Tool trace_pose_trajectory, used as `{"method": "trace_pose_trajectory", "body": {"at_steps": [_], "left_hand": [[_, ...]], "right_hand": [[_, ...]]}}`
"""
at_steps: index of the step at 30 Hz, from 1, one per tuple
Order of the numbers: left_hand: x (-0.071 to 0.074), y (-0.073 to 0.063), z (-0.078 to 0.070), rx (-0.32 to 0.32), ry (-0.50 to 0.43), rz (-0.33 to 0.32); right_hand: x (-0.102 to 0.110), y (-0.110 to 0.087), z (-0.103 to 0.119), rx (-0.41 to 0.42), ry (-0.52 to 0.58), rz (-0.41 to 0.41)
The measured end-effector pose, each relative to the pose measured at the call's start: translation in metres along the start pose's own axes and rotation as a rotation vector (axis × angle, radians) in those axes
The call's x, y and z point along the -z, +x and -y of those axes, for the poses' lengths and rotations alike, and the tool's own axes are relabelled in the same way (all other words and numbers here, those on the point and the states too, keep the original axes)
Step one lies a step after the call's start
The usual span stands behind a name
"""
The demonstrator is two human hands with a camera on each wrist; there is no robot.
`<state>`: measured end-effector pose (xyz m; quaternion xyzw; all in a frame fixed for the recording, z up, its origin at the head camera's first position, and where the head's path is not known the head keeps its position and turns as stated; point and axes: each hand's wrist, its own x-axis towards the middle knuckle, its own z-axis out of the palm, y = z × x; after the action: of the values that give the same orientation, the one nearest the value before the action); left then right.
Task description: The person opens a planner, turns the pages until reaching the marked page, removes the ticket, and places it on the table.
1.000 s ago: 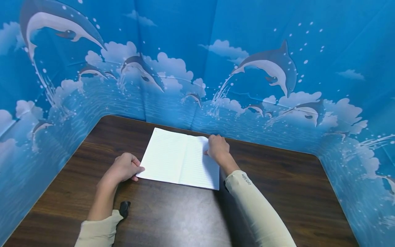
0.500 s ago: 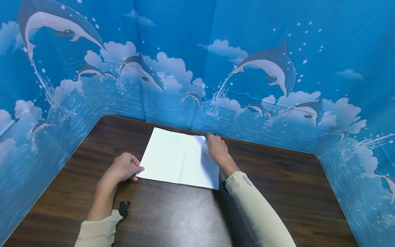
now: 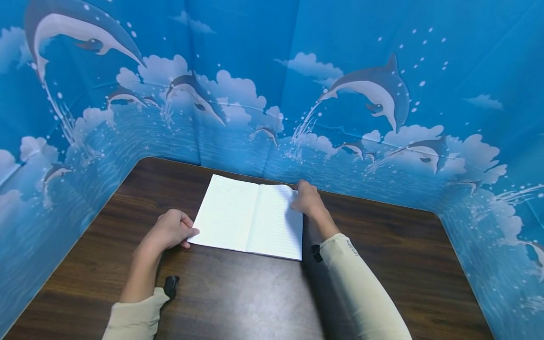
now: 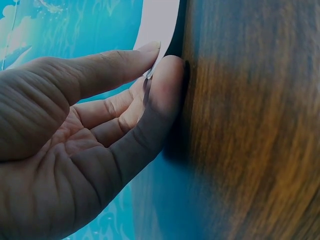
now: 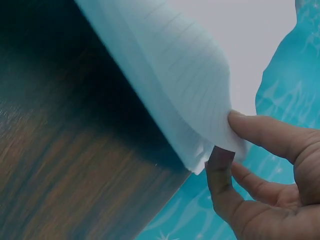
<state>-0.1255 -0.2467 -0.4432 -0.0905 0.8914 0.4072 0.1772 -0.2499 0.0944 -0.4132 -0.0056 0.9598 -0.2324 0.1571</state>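
A lined notebook (image 3: 225, 212) lies spread flat on the dark wooden table, both visible pages without writing. At its near left corner my left hand (image 3: 172, 230) pinches the edge; in the left wrist view the thumb (image 4: 120, 67) is on top and a fingertip (image 4: 167, 80) underneath. My right hand (image 3: 308, 198) is at the far right corner. There, in the right wrist view, it pinches the corner of a page (image 5: 195, 75) between thumb and index finger. That page curves up off the sheets below it (image 5: 165, 120).
The brown wood-grain table (image 3: 238, 293) has rounded far corners. A blue curtain printed with dolphins and clouds (image 3: 238, 118) hangs right behind its far edge and along both sides. The notebook's far side sits close to that edge.
My right hand has shifted a little to the right, off the page's surface to its outer corner, where the page now bulges up. The left hand has kept its place.
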Motion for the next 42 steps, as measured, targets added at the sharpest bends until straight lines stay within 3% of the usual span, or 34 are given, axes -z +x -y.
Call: {"method": "trace_pose_trajectory", "body": {"at_steps": [10, 19, 42], "left_hand": [[0.001, 0.001, 0.002, -0.002, -0.001, 0.004], [0.001, 0.000, 0.002, 0.005, -0.006, 0.009], [0.000, 0.002, 0.000, 0.026, -0.005, 0.013]], "right_hand": [[0.009, 0.000, -0.013, -0.066, 0.015, -0.011], [0.016, -0.003, -0.012, -0.053, 0.087, -0.026], [0.036, -0.015, 0.018, -0.017, 0.221, -0.035]]}}
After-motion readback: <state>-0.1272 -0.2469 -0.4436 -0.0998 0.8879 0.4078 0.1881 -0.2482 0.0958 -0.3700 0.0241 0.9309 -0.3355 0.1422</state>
